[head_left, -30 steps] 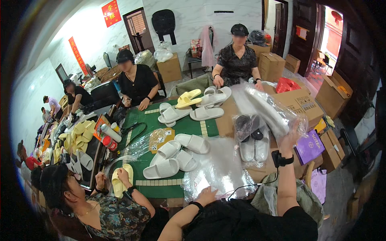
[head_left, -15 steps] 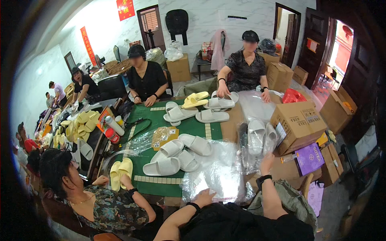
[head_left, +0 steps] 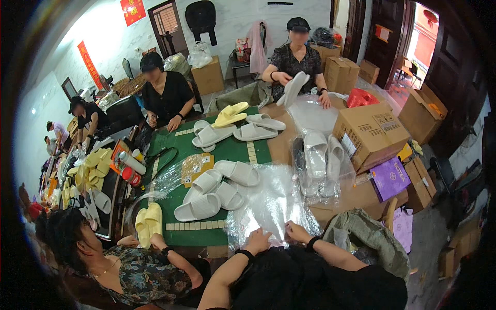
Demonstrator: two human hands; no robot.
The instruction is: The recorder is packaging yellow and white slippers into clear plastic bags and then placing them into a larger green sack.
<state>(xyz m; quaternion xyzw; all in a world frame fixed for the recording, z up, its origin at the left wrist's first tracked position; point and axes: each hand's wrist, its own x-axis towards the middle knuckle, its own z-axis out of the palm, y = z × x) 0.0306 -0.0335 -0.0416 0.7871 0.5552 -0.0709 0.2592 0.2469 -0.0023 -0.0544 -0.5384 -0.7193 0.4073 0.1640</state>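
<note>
A stack of clear plastic bags [head_left: 268,199] lies at the near edge of the table. My left hand [head_left: 258,241] is closed on the near edge of a plastic bag there. Close by on its right, my right hand [head_left: 298,232] also has its fingers closed at the bag's edge. Just left of the stack sit several white slippers [head_left: 206,188], some overlapping the plastic. To the right of the stack, white slippers in clear bags [head_left: 315,157] lie side by side.
Cardboard box [head_left: 369,137] stands at the right of the table, with a purple bag [head_left: 391,178] beside it. A co-worker at left holds yellow slippers [head_left: 149,223]; another across holds a white slipper [head_left: 293,89]. Green table mat [head_left: 201,236] has tiles along its edges. A grey-green sack [head_left: 361,232] sits near my right arm.
My right hand has come back from the bagged slippers at right to the near edge of the plastic bags, beside my left hand. The co-worker across has lifted a white slipper.
</note>
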